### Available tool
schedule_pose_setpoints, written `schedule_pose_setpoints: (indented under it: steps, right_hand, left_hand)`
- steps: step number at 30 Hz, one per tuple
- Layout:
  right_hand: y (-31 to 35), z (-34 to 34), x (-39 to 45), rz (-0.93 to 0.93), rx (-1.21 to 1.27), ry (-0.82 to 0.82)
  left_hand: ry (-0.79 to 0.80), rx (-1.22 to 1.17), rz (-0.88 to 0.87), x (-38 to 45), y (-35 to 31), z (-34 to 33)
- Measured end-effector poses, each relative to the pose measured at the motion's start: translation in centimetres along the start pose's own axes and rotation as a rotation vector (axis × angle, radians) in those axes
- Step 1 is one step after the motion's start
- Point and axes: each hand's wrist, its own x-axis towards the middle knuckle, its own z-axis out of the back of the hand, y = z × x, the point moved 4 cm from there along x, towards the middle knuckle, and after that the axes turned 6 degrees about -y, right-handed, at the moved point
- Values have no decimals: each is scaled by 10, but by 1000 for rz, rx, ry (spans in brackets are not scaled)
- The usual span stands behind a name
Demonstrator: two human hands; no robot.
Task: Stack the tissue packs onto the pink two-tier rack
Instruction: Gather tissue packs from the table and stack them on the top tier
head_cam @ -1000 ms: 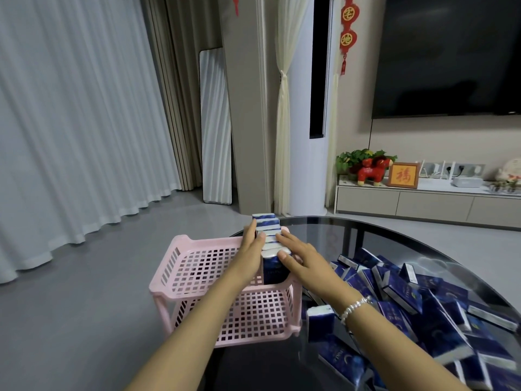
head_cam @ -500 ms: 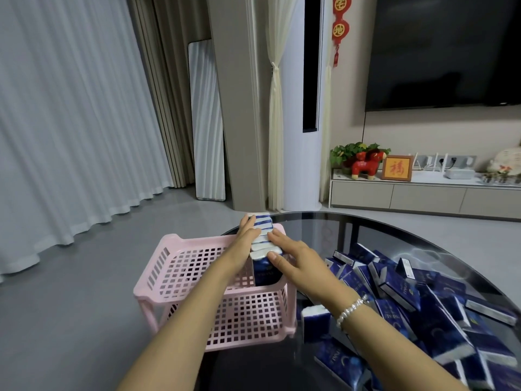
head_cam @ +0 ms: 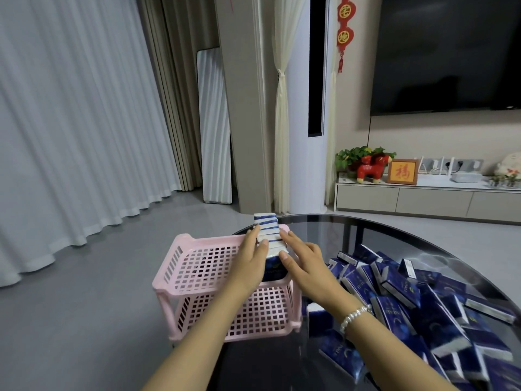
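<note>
My left hand (head_cam: 251,256) and my right hand (head_cam: 303,259) press from either side against a row of tissue packs (head_cam: 270,240) standing on edge on the top tier of the pink rack (head_cam: 203,266). The fingers of both hands lie fairly straight and flat against the row rather than curled round it, the left palm on its left flank, the right fingers along its right flank and over its near end. The row sits between my palms at the right end of the top tier, its white and blue edges showing above my knuckles, and its far end rises just past my fingertips. To the left of my left hand the top tier's grid is bare. Below my wrists the lower tier shows through the pink lattice.

The rack stands on the dark glass table (head_cam: 366,235), at its left edge. To the right of my right hand, close beside the rack, a loose heap of dark blue tissue packs (head_cam: 423,300) spreads over the table. One pack (head_cam: 318,316) stands just under my right forearm, next to the rack's right leg. A bead bracelet (head_cam: 353,317) circles my right wrist.
</note>
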Motion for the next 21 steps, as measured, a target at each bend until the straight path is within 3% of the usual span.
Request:
schedule_pose_setpoints:
  steps: [8, 15, 21]
  right_hand:
    - [11, 25, -45, 11, -13, -188]
    - [-12, 52, -95, -44, -96, -251]
    - [-46, 56, -130, -167, -177, -159]
  left_hand:
    - [-295, 152, -341, -56, -26, -2]
    - [-223, 100, -284, -100, -28, -37]
    - [-152, 102, -169, -126, 8, -80]
